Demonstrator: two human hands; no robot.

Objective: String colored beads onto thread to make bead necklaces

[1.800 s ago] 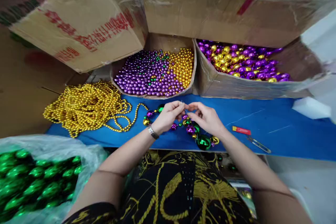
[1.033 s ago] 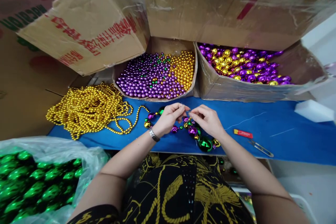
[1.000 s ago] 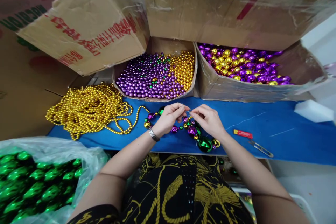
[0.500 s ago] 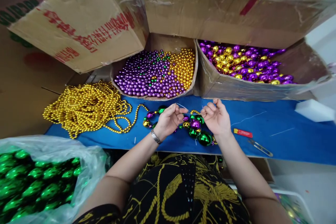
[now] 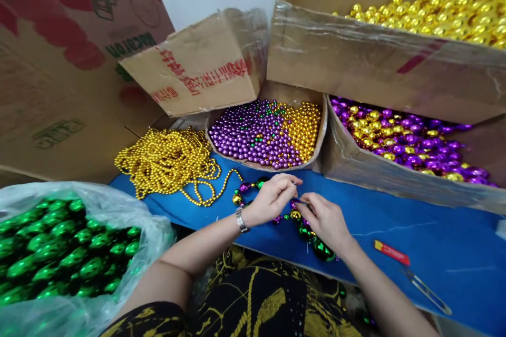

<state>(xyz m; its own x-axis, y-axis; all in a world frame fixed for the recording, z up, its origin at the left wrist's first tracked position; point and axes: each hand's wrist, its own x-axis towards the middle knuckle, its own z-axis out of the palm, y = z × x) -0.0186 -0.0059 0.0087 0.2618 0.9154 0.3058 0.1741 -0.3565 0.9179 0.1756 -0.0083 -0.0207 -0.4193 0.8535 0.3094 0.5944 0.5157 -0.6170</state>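
From the head camera, your hands meet low over the blue tabletop (image 5: 415, 231), at its near edge. Your left hand (image 5: 271, 200), with a watch on its wrist, has its fingertips pinched together on a thin thread you can barely make out. Your right hand (image 5: 326, 221) pinches the same spot from the other side, so both hands are closed on the mixed bead strand (image 5: 294, 215), whose green, purple and gold balls lie on the blue surface just under and between your hands. One end of the strand trails left past a gold ball toward the heap of gold bead chains (image 5: 169, 160), which sits near your left hand and spills one loop toward it.

To your right, well apart from the hands, a red lighter (image 5: 391, 253) and a small pair of metal snips (image 5: 425, 287) lie on the blue surface.

Behind the hands, a shallow cardboard tray (image 5: 324, 131) holds small purple and gold beads with a few green ones mixed in. Beside it on the right, an open carton (image 5: 371, 174) holds larger purple and gold balls. Stacked above that, another carton (image 5: 356, 58) is filled with gold balls. A tilted box with red lettering (image 5: 197, 68) leans over the tray from the left. At your near left, a clear plastic bag (image 5: 118, 295) holds shiny green balls.
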